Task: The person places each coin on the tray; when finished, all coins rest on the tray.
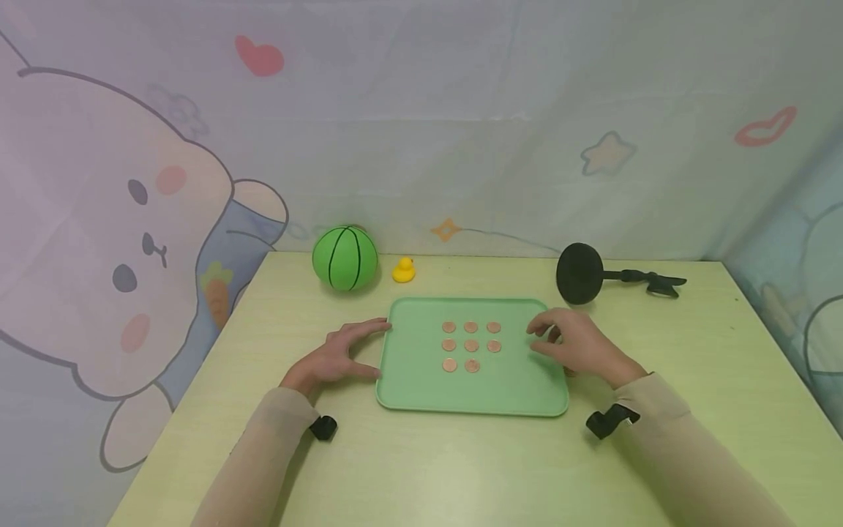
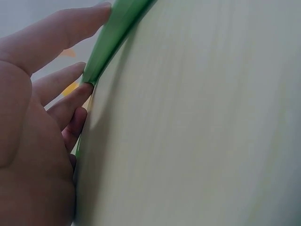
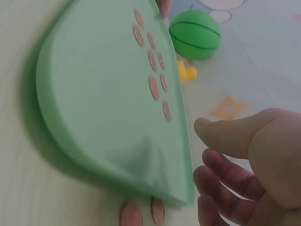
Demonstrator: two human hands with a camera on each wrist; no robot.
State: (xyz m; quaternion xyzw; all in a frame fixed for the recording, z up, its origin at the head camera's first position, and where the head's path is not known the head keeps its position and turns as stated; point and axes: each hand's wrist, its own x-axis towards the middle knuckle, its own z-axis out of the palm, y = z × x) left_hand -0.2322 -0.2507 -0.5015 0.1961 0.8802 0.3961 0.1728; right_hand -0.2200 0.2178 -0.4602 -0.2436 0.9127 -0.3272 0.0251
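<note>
A light green tray (image 1: pixel 514 388) lies on the table, bearing several copper coins (image 1: pixel 470 345) in rows of three, three and two. At its left rim, my left hand (image 1: pixel 336 356) touches the edge with thumb and fingertips spread; the left wrist view shows those fingers (image 2: pixel 84 28) against the rim (image 2: pixel 106 47). My right hand (image 1: pixel 576 344) hovers over the tray's right side, fingers loosely bent. Between its thumb (image 3: pixel 225 134) and fingers I see nothing held. Two more copper discs (image 3: pixel 130 214) lie on the table just outside the tray, mostly hidden by the right hand in the head view.
Behind the tray stand a green ball (image 1: pixel 345 258) with black lines and a small yellow rubber duck (image 1: pixel 404 270). A black round-headed object with a stem and clip (image 1: pixel 579 274) lies at the back right. A printed curtain (image 1: pixel 421 132) hangs beyond the table (image 1: pixel 435 468).
</note>
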